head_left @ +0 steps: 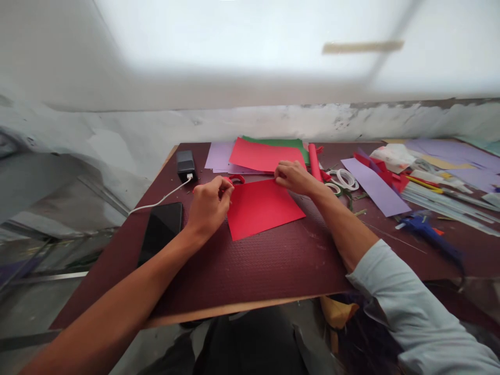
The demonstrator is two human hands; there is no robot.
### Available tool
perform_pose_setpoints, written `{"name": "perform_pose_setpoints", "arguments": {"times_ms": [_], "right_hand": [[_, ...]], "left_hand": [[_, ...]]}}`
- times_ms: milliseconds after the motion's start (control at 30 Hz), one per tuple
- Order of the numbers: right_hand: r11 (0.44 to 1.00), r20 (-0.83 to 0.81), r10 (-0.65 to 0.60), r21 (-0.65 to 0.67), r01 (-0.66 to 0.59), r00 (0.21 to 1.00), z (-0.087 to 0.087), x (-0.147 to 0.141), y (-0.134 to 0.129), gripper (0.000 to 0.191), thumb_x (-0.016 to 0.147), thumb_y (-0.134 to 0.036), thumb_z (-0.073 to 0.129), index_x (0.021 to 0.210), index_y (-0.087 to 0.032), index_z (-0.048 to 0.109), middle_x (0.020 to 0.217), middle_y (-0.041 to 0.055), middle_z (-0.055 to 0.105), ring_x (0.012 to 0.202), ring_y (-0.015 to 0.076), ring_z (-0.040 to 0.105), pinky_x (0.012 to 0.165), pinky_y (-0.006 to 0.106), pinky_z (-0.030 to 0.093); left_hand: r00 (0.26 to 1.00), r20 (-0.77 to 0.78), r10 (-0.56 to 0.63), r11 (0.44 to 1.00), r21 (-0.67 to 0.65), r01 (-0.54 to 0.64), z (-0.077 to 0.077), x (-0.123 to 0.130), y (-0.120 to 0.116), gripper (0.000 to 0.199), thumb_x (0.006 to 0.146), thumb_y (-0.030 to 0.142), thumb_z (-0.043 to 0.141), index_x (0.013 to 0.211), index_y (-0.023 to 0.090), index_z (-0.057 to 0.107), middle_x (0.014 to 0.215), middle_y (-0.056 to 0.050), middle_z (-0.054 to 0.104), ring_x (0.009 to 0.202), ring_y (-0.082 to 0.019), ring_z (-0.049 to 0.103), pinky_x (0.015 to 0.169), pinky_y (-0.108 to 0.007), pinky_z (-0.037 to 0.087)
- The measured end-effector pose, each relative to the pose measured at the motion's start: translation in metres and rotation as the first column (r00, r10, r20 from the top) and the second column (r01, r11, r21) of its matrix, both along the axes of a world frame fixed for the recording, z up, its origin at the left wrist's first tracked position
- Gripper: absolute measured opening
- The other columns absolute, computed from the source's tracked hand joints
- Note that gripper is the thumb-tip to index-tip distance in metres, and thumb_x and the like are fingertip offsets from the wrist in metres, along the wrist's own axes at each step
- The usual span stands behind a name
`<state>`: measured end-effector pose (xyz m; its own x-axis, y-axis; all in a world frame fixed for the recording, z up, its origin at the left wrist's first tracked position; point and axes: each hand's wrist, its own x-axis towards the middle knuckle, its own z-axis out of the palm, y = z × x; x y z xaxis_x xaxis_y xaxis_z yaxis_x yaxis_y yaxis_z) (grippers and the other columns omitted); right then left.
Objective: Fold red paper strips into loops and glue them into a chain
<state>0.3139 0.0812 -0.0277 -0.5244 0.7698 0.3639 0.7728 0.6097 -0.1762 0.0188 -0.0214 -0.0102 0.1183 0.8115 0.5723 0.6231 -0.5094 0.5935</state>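
A red sheet of paper (265,208) lies at a slant on the dark maroon tabletop in front of me. My left hand (211,204) is at its upper left corner, with thumb and forefinger pinched together on the edge. At the far edge, toward the right corner, the curled fingers of my right hand (295,177) grip the same sheet. Just behind my left hand, a red ring-shaped object (236,179) shows in part; the hand hides the rest of it.
Behind the sheet lie more red paper (265,155), green paper (291,141) and lilac paper (219,157). A black power bank (186,164) with a white cable and a phone (162,229) are at left. Tape rolls (346,179), a lilac strip (377,187) and a blue glue gun (427,232) lie right.
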Motion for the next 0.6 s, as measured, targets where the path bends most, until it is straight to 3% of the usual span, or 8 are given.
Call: {"name": "perform_pose_setpoints", "arguments": {"times_ms": [233,333,500,600], "right_hand": [[0.981,-0.042,-0.191,0.026,0.193,0.981,0.005,0.040,0.004,0.013,0.085,-0.017,0.060,0.074,-0.023,0.057,0.081,0.0079,0.062,0.076,0.0224,0.051,0.071,0.038,0.032],[0.970,-0.115,-0.205,0.108,0.217,0.972,0.017,0.032,-0.004,0.012,0.091,-0.016,0.054,0.082,-0.023,0.059,0.090,0.0110,0.062,0.084,0.0247,0.052,0.079,0.042,0.037],[0.990,-0.066,0.083,0.120,-0.075,0.994,0.025,-0.037,-0.038,0.004,0.094,-0.025,0.063,0.096,-0.024,0.066,0.103,0.0070,0.066,0.096,0.0226,0.059,0.089,0.039,0.039],[0.945,0.010,0.305,0.123,-0.304,0.952,0.024,-0.073,-0.057,0.009,0.098,-0.024,0.058,0.096,-0.023,0.066,0.101,0.0079,0.067,0.096,0.0232,0.059,0.085,0.039,0.034]], "left_hand": [[1.000,0.024,0.016,1.000,-0.022,-0.015,0.002,-0.002,0.002,0.010,0.095,0.016,0.063,0.087,0.020,0.067,0.074,0.000,0.076,0.056,-0.014,0.070,0.061,-0.029,0.051],[1.000,0.017,-0.016,0.999,-0.035,0.016,-0.003,0.002,0.002,0.010,0.094,0.017,0.064,0.086,0.020,0.068,0.068,0.001,0.074,0.057,-0.016,0.071,0.062,-0.030,0.052],[0.997,0.006,-0.073,0.997,-0.039,0.074,-0.010,0.008,0.002,0.007,0.092,0.016,0.065,0.087,0.020,0.070,0.079,-0.003,0.078,0.069,-0.019,0.075,0.066,-0.031,0.055],[0.996,-0.002,-0.092,0.995,-0.033,0.091,-0.010,0.009,0.001,0.007,0.092,0.017,0.066,0.088,0.020,0.071,0.081,-0.004,0.079,0.073,-0.019,0.073,0.069,-0.031,0.055]]}}
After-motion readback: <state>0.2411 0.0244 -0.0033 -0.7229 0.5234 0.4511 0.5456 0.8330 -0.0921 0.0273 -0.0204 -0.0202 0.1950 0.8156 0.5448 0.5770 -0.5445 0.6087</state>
